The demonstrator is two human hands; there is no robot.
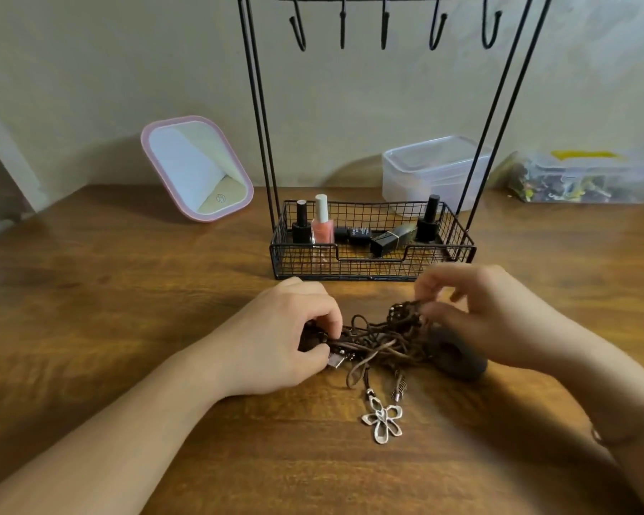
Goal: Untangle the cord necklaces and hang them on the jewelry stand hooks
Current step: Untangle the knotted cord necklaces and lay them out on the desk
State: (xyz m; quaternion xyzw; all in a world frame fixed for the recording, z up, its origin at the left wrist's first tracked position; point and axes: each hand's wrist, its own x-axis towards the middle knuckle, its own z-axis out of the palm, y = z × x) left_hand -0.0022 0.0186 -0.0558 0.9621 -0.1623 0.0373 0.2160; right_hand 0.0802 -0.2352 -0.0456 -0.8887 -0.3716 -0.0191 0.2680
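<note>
Cord necklaces [378,338]: brown tangle, silver flower pendant [383,421], pinched by both hands.

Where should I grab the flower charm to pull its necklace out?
Probably not the flower charm itself. Pinch the cord just above it, coming from the near side. The charm lies flat and loose on the table, and its cord runs up into the tangle between both hands.

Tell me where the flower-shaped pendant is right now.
In the head view, the silver open-petal flower pendant lies flat on the brown wooden table, centre-low, just below the tangle of brown cord necklaces and between the person's forearms.
</note>
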